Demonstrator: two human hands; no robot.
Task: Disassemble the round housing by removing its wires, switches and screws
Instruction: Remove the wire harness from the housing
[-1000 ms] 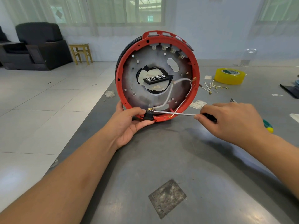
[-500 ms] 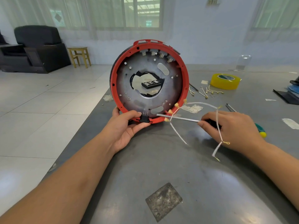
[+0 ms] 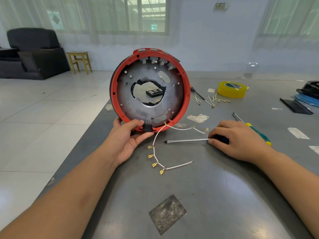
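Note:
The round housing (image 3: 149, 90), red-rimmed with a grey metal plate and a central hole, stands on edge on the grey table (image 3: 189, 195). My left hand (image 3: 128, 138) grips its bottom rim beside a black switch (image 3: 147, 127). Several switches (image 3: 156, 62) sit along the top inside. A white wire harness (image 3: 156, 157) with gold terminals lies on the table, one end touching the rim. My right hand (image 3: 239, 140) holds a screwdriver (image 3: 187, 140) by its dark handle, the shaft lying flat and pointing left.
A yellow tape roll (image 3: 231, 89), loose wires with terminals (image 3: 213, 100), a green-and-yellow screwdriver (image 3: 257, 133) and another tool (image 3: 197, 94) lie at the right. A black part (image 3: 154, 92) shows through the hole. Dark and blue items (image 3: 307, 97) sit far right. The table's left edge drops to tiled floor.
The white harness came out of the housing and now lies on the table. My right hand drew the screwdriver back and lowered it flat. My left hand kept its grip.

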